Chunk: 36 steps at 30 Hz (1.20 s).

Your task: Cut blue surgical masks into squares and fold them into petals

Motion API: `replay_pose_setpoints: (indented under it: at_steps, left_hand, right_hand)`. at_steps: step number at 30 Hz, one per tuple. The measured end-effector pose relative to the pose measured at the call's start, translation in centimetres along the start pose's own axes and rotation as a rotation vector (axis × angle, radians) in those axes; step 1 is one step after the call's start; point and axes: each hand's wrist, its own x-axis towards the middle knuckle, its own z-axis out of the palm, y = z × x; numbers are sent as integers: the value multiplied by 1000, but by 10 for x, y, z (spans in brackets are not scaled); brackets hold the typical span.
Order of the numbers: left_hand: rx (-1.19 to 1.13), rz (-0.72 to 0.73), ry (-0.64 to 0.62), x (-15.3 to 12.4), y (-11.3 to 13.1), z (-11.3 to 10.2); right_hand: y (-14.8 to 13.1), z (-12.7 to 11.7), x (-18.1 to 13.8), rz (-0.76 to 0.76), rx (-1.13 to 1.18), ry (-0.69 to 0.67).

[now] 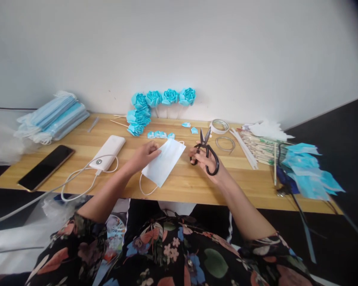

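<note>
My left hand [147, 155] pinches the left edge of a pale face mask [165, 162], which is tilted above the wooden table; its ear loops hang at both ends. In my right hand [207, 159] is a pair of black-handled scissors [203, 143], blades pointing up and spread apart, to the right of the mask. Just behind the mask lies a row of small folded blue pieces [161, 135]. Two cut blue petals [193, 130] rest near the scissors. Several blue mask-material flowers [170, 96] on sticks lean against the wall or lie at the back.
A stack of masks [55, 117], a phone [46, 167] and a white power bank [107, 153] with a cable occupy the left. Tape [219, 126], a wire coil [225, 144], white strips [245, 151], wooden sticks [256, 147] and blue scraps [308, 169] lie right on the table [238, 190].
</note>
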Motion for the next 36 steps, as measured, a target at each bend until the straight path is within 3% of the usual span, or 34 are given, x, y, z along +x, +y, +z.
replay_pose_setpoints:
  at_steps: [3, 6, 12, 15, 18, 21, 26, 36]
  left_hand:
    - [-201, 10, 28, 17, 19, 3]
    - [-245, -22, 95, 35, 34, 13]
    - [-544, 28, 149, 62, 32, 28]
    - [-741, -49, 109, 63, 21, 28]
    - [-853, -116, -42, 59, 14, 28]
    - [-857, -216, -118, 54, 13, 32]
    - [-788, -353, 11, 52, 17, 38]
    - [-711, -284, 88, 52, 19, 41]
  right_hand:
    - [-7, 4, 13, -39, 27, -12]
    - [-16, 10, 29, -104, 4, -55]
    - [-22, 14, 65, -244, -59, 109]
    - [-18, 12, 73, -269, -77, 81]
    - [-11, 11, 73, -264, -111, 59]
    - [-2, 12, 70, -240, -112, 46]
    - [5, 10, 67, -241, -159, -11]
    - [18, 8, 69, -233, -102, -39]
